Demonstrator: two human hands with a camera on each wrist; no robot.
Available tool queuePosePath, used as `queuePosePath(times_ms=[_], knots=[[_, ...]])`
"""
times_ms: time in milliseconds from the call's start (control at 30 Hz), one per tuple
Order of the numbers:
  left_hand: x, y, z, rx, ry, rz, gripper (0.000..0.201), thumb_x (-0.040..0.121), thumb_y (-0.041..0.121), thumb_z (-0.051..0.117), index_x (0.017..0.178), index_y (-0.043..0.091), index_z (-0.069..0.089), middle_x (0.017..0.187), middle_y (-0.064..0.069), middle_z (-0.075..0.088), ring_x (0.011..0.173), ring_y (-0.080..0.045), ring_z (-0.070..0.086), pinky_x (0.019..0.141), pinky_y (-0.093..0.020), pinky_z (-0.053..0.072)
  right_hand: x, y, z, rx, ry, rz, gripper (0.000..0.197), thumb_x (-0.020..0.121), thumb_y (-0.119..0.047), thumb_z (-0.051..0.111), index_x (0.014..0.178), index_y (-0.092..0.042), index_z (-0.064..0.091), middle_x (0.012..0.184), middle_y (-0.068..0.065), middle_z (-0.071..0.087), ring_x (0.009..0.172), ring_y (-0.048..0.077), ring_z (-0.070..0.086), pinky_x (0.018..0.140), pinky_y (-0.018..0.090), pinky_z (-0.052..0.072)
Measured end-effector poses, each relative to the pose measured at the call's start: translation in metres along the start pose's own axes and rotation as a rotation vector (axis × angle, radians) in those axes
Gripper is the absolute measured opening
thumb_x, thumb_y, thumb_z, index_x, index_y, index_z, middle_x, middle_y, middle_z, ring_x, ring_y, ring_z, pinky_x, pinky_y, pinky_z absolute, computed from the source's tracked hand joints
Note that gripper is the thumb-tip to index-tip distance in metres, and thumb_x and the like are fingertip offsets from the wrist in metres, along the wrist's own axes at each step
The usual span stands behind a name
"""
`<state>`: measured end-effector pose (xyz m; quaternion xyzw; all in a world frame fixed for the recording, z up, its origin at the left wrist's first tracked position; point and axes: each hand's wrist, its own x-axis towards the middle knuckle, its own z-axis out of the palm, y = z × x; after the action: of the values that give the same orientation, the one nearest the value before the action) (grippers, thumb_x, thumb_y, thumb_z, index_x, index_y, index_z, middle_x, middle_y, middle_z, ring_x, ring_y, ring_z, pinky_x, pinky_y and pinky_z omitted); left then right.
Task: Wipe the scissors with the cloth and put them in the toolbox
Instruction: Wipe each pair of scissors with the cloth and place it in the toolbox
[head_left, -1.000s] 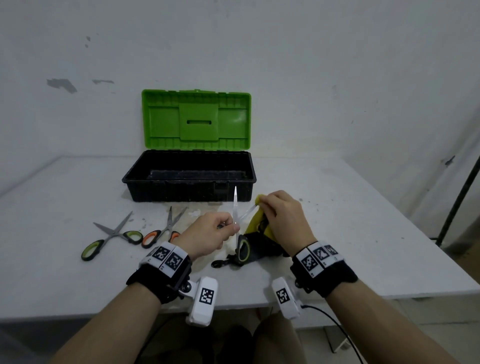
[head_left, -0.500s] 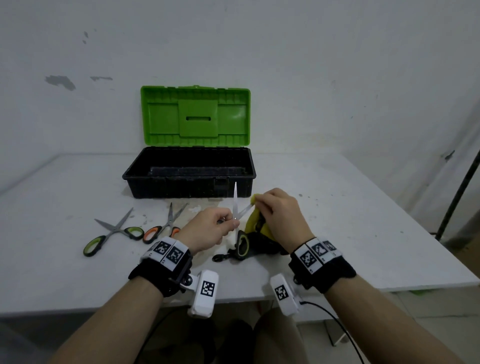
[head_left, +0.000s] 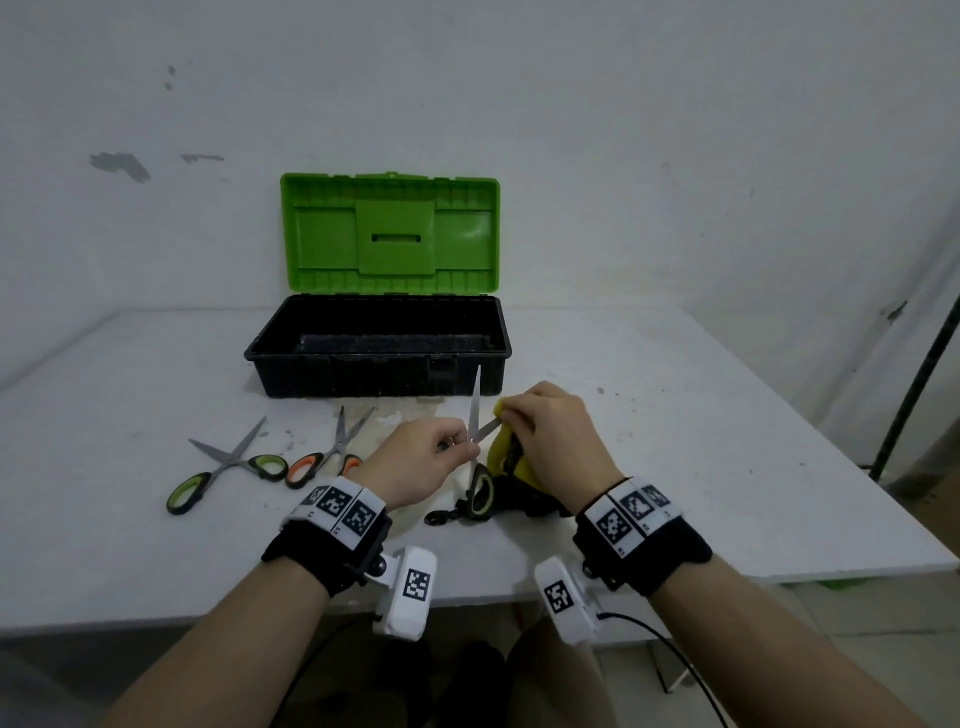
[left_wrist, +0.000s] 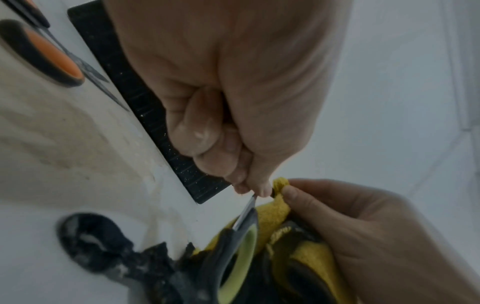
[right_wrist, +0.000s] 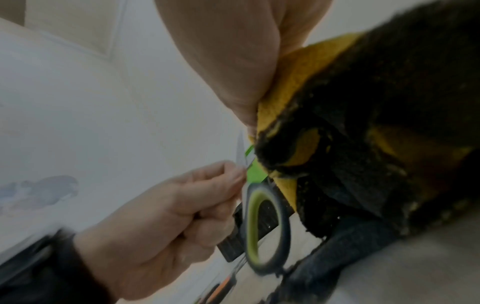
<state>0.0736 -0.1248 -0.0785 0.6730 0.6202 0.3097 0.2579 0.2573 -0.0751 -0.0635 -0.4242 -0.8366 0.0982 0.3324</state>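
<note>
My left hand (head_left: 457, 447) pinches green-handled scissors (head_left: 475, 410) near the pivot, blades spread, one blade pointing up. Their green handle ring (right_wrist: 262, 226) hangs below the hand. My right hand (head_left: 524, 421) pinches a yellow and black cloth (head_left: 501, 457) around the other blade. In the left wrist view the cloth (left_wrist: 275, 214) wraps the blade beside my left hand's fingertips (left_wrist: 262, 190). The open toolbox (head_left: 379, 384), black with a green lid, stands on the table right behind my hands.
Two more scissors lie on the white table (head_left: 727, 467) left of my hands: a green-handled pair (head_left: 228, 465) and an orange-handled pair (head_left: 330, 452). A black clip (head_left: 441, 515) lies near the front. A dark pole (head_left: 919, 384) stands at the right.
My right hand has slid the cloth slightly along the blade; the left hand and scissors have stayed almost in place.
</note>
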Motion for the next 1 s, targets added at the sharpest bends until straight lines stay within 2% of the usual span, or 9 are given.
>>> queuePosePath(times_ms=[167, 300, 367, 433, 500, 600, 767, 867, 1000], knots=[[-0.004, -0.002, -0.005, -0.022, -0.04, -0.036, 0.033, 0.095, 0.037, 0.06, 0.07, 0.017, 0.056, 0.066, 0.002, 0.055, 0.056, -0.012, 0.049, 0.062, -0.032, 0.046, 0.013, 0.024, -0.018, -0.038, 0.069, 0.163, 0.016, 0.092, -0.016, 0.06, 0.095, -0.016, 0.076, 0.091, 0.008, 0.065, 0.087, 0.027, 0.06, 0.08, 0.033, 0.047], [-0.002, 0.0, -0.009, -0.053, -0.015, -0.097, 0.022, 0.093, 0.036, 0.062, 0.081, 0.018, 0.06, 0.076, 0.008, 0.062, 0.064, -0.011, 0.055, 0.061, -0.028, 0.049, 0.007, 0.014, -0.026, -0.006, 0.135, 0.092, 0.014, 0.09, -0.018, 0.063, 0.096, -0.016, 0.076, 0.089, 0.005, 0.068, 0.082, 0.021, 0.061, 0.076, 0.026, 0.044], [-0.001, 0.002, -0.008, -0.074, -0.016, -0.135, 0.011, 0.093, 0.028, 0.061, 0.089, 0.019, 0.058, 0.081, 0.005, 0.063, 0.063, -0.013, 0.055, 0.054, -0.024, 0.045, 0.001, 0.003, -0.025, 0.025, 0.129, 0.033, 0.013, 0.089, -0.018, 0.065, 0.096, -0.016, 0.076, 0.089, 0.003, 0.068, 0.08, 0.018, 0.061, 0.076, 0.018, 0.042], [-0.001, 0.004, -0.008, -0.111, -0.015, -0.159, 0.005, 0.094, 0.021, 0.058, 0.093, 0.016, 0.058, 0.076, 0.002, 0.061, 0.06, -0.014, 0.053, 0.049, -0.023, 0.043, -0.005, -0.004, -0.021, 0.038, 0.084, 0.003, 0.013, 0.09, -0.019, 0.065, 0.097, -0.016, 0.076, 0.09, 0.002, 0.067, 0.08, 0.015, 0.058, 0.075, 0.009, 0.036], [-0.001, 0.005, -0.008, -0.192, 0.007, -0.155, 0.006, 0.094, 0.016, 0.059, 0.092, 0.011, 0.061, 0.068, -0.003, 0.059, 0.053, -0.014, 0.052, 0.048, -0.025, 0.045, -0.009, -0.007, -0.014, 0.046, 0.032, 0.0, 0.014, 0.09, -0.019, 0.064, 0.098, -0.016, 0.076, 0.092, 0.002, 0.067, 0.083, 0.016, 0.06, 0.078, 0.017, 0.042], [-0.001, 0.004, -0.008, -0.338, 0.07, -0.168, 0.005, 0.09, 0.012, 0.065, 0.089, 0.009, 0.068, 0.064, -0.004, 0.06, 0.055, -0.014, 0.055, 0.053, -0.026, 0.05, -0.011, -0.008, -0.007, 0.047, 0.002, 0.009, 0.014, 0.091, -0.019, 0.063, 0.098, -0.017, 0.075, 0.093, 0.002, 0.066, 0.084, 0.018, 0.06, 0.079, 0.027, 0.048], [-0.001, 0.001, -0.006, -0.442, 0.07, -0.182, 0.007, 0.087, 0.007, 0.071, 0.093, 0.007, 0.074, 0.081, -0.008, 0.068, 0.065, -0.013, 0.065, 0.068, -0.028, 0.059, -0.01, -0.008, -0.007, 0.029, 0.006, 0.026, 0.014, 0.092, -0.02, 0.062, 0.097, -0.018, 0.075, 0.094, 0.001, 0.066, 0.085, 0.016, 0.06, 0.077, 0.022, 0.045], [0.001, -0.002, -0.007, -0.438, 0.088, -0.146, 0.013, 0.084, 0.011, 0.076, 0.095, 0.016, 0.074, 0.088, -0.007, 0.072, 0.078, -0.018, 0.07, 0.083, -0.037, 0.06, -0.01, -0.007, -0.008, 0.024, 0.005, 0.035, 0.014, 0.092, -0.02, 0.062, 0.097, -0.017, 0.075, 0.093, 0.001, 0.066, 0.084, 0.016, 0.06, 0.076, 0.02, 0.043], [0.002, 0.0, -0.003, -0.53, 0.263, -0.144, 0.018, 0.073, 0.021, 0.087, 0.085, 0.02, 0.074, 0.088, -0.008, 0.075, 0.078, -0.018, 0.068, 0.081, -0.037, 0.057, -0.01, -0.005, -0.006, 0.041, 0.013, 0.048, 0.013, 0.091, -0.018, 0.063, 0.097, -0.017, 0.075, 0.092, 0.002, 0.066, 0.085, 0.017, 0.06, 0.077, 0.023, 0.045]])
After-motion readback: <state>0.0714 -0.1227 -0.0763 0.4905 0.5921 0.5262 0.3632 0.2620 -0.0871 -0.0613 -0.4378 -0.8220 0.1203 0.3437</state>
